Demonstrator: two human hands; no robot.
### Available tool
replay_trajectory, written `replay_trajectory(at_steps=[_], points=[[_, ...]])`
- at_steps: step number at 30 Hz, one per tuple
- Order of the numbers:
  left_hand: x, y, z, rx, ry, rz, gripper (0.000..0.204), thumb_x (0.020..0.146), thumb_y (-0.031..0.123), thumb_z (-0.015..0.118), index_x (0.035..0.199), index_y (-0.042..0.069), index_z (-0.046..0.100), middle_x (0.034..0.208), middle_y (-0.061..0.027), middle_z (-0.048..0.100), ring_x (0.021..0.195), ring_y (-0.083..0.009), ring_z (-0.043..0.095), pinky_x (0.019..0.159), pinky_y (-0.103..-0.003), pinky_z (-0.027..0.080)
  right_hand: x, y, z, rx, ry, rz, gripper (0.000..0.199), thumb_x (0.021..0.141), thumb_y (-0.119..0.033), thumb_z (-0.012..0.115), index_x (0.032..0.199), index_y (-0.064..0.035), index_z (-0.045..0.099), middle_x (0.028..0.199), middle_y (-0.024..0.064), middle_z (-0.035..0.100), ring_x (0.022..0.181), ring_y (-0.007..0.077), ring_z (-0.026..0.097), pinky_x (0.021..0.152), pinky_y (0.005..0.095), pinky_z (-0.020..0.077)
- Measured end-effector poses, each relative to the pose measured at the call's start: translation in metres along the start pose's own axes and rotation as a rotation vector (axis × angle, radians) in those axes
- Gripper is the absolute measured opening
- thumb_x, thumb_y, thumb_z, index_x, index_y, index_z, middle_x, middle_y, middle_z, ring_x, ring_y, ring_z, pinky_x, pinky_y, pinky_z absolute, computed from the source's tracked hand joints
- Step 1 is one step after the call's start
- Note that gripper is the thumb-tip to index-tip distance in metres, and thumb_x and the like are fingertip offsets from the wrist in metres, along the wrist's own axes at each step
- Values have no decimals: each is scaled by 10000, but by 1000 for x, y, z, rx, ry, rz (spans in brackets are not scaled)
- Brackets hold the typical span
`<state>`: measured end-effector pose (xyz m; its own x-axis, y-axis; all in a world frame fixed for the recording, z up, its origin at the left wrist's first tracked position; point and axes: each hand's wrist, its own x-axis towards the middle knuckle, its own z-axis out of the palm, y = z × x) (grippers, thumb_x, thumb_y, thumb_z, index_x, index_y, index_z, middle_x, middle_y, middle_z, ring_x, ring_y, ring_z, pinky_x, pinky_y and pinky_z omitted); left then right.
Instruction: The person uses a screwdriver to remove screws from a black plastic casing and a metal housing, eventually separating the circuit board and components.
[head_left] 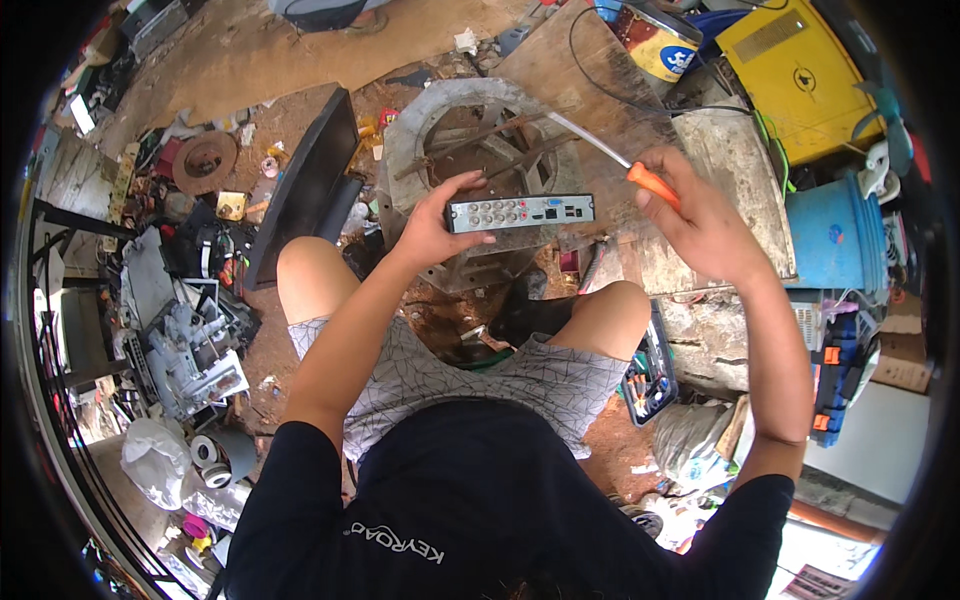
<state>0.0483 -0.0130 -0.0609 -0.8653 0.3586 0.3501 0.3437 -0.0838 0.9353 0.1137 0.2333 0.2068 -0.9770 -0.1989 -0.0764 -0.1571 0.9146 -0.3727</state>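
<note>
Your left hand (428, 228) is nearer, fingers pinching the port-studded box (545, 213) by its left end, long axis crosswise over the metal frame (405, 145). Your right hand (695, 222), off the other end, grips an orange-handled screwdriver (651, 185).

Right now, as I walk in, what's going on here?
A person's left hand holds a flat electronics box by one end, its panel of ports in view. The right hand grips an orange-handled screwdriver, its shaft clear of the box. The box is held over a grey frame.
</note>
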Motion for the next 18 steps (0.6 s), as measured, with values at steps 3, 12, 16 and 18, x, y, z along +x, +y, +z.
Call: replay_trajectory(at_steps=[3, 12, 16, 18], points=[[-4, -1, -14, 17, -84, -174, 606, 673, 59, 862, 1217, 48, 598, 1104, -69, 678, 1017, -140, 633, 892, -302, 499, 30, -35, 6, -92, -105, -347, 174, 869, -168, 607, 1006, -60, 621, 836, 177, 655, 813, 373, 634, 702, 452, 486], [12, -4, -19, 43, -103, -116, 516, 677, 107, 864, 1131, 45, 627, 977, -60, 712, 887, -139, 672, 807, -298, 529, 78, -75, 43, -229, -230, -511, 122, 818, -141, 629, 902, -73, 686, 648, 128, 624, 640, 349, 619, 607, 459, 487], [15, -3, -22, 58, -110, -151, 526, 674, 136, 871, 1130, 45, 625, 945, -70, 717, 858, -159, 684, 789, -307, 535, 86, -81, 45, -310, -233, -508, 126, 811, -140, 631, 896, -67, 688, 691, 143, 633, 679, 352, 625, 620, 465, 491], [15, -6, -23, 63, -96, -127, 531, 674, 148, 873, 1131, 44, 623, 930, -77, 718, 847, -169, 689, 778, -311, 537, 89, -86, 43, -300, -247, -500, 127, 808, -140, 631, 891, -63, 688, 705, 147, 633, 690, 355, 625, 626, 464, 492]])
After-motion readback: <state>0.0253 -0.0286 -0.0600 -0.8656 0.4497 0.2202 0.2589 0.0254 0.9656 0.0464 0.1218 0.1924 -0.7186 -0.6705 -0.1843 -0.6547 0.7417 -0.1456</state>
